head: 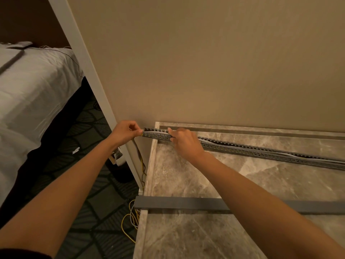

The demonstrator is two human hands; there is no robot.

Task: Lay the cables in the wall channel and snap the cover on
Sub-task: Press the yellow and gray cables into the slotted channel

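Note:
A grey slotted cable channel [261, 152] lies along the back of a marble counter [186, 184], close to the beige wall. Pale cables [214, 143] run inside it. My left hand [127, 132] pinches the cables at the channel's left end, past the counter edge. From there the cables [140, 157] hang down toward the floor. My right hand [183, 142] rests on the channel just right of that end, fingers bent over the cables and slotted wall. The long grey cover [179, 202] lies flat across the counter's front, apart from both hands and partly under my right forearm.
Yellow and grey cable loops [130, 219] lie on the patterned carpet below the counter's left edge. A bed with white sheets [33, 94] stands at the left, beyond a white door frame [89, 75].

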